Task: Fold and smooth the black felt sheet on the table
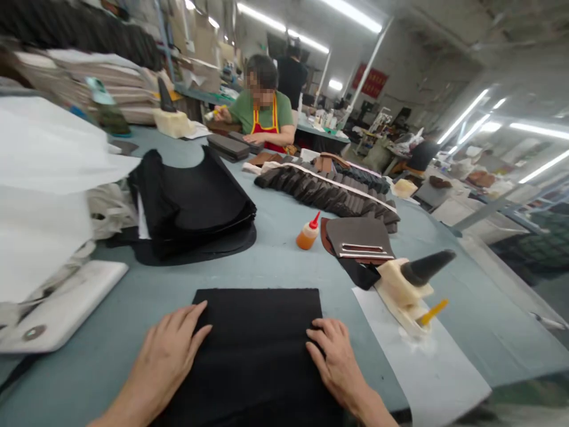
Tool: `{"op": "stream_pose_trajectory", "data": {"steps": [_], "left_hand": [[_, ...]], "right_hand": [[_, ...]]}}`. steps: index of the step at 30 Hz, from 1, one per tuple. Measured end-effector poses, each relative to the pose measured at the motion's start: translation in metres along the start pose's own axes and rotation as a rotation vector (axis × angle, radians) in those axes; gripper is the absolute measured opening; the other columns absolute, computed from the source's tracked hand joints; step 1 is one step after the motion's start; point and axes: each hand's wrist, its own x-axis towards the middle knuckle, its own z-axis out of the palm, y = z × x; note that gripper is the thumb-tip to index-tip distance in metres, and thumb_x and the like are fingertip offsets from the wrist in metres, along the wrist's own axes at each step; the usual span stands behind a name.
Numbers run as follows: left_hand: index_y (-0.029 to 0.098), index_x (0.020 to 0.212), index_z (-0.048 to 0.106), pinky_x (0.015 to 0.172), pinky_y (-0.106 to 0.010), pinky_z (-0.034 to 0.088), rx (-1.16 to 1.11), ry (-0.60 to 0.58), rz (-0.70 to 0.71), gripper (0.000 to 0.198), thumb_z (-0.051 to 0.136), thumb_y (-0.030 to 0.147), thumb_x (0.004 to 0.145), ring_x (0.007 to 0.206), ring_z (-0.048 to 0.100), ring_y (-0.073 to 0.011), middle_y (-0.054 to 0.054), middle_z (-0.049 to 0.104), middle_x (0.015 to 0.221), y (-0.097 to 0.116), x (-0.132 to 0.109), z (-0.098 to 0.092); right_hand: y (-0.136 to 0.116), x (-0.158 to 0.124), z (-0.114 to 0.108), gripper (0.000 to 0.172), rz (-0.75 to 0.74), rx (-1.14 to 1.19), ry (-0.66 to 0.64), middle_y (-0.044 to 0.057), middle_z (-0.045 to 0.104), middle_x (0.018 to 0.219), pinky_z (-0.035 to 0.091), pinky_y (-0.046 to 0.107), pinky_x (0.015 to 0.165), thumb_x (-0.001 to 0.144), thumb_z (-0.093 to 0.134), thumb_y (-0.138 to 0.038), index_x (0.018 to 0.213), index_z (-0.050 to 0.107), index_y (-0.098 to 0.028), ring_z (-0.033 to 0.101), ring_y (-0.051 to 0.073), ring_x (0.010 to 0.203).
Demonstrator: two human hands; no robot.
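A flat rectangular piece of black fabric [260, 332] lies on the grey-blue table [275, 261] right in front of me. My left hand [171, 350] rests flat and open on the fabric's left edge, fingers stretched forward. At the right edge my right hand [335, 356] presses down with fingers slightly curled and apart. Neither hand holds anything.
A stack of black fabric pieces [191, 204] sits ahead left, an orange glue bottle [308, 233] in the middle, brown leather pieces [360, 240] and a glue pot with a black cone and yellow brush [411, 284] on white paper at right. A person in a red apron [263, 110] works across the table.
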Motion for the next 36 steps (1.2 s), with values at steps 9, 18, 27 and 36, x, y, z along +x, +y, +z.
{"op": "stream_pose_trajectory", "data": {"steps": [9, 18, 27, 36], "left_hand": [[0.017, 0.090, 0.063, 0.080, -0.039, 0.038, 0.129, -0.180, 0.056, 0.035, 0.027, 0.012, 0.092, 0.088, 0.056, -0.0227, -0.011, 0.064, 0.095, 0.000, 0.032, -0.035], [0.020, 0.111, 0.044, 0.080, -0.040, 0.047, -0.649, -0.252, -0.289, 0.038, 0.052, 0.045, 0.084, 0.088, 0.065, -0.0234, -0.005, 0.067, 0.094, -0.005, 0.031, -0.024], [0.021, 0.098, 0.059, 0.080, -0.030, 0.049, -0.636, 0.043, -0.029, 0.016, 0.047, 0.026, 0.089, 0.086, 0.061, -0.0146, -0.001, 0.063, 0.089, -0.046, 0.073, 0.008], [0.019, 0.106, 0.063, 0.078, -0.029, 0.049, -0.044, 0.145, 0.432, 0.023, 0.044, 0.016, 0.092, 0.085, 0.056, -0.0149, -0.004, 0.064, 0.091, -0.063, 0.059, 0.000]], "right_hand": [[-0.069, 0.131, 0.042, 0.029, -0.322, 0.116, -0.318, 0.009, 0.061, 0.104, 0.050, 0.036, 0.081, 0.087, 0.063, -0.024, 0.115, 0.059, -0.018, 0.057, 0.023, 0.095], [-0.082, 0.155, 0.069, 0.029, -0.436, 0.248, -0.162, 0.008, 0.060, 0.101, 0.043, 0.041, 0.085, 0.076, 0.074, -0.027, 0.098, 0.057, -0.016, 0.054, 0.023, 0.095], [-0.080, 0.170, 0.110, 0.022, -0.265, 0.374, -0.070, 0.005, 0.065, 0.093, 0.044, 0.038, 0.085, 0.085, 0.063, -0.013, 0.106, 0.063, -0.021, 0.059, 0.020, 0.090], [-0.066, 0.163, 0.110, 0.028, -0.452, 0.395, 0.051, 0.007, 0.058, 0.085, 0.045, 0.031, 0.071, 0.094, 0.043, -0.011, 0.101, 0.069, -0.020, 0.051, 0.018, 0.081]]}}
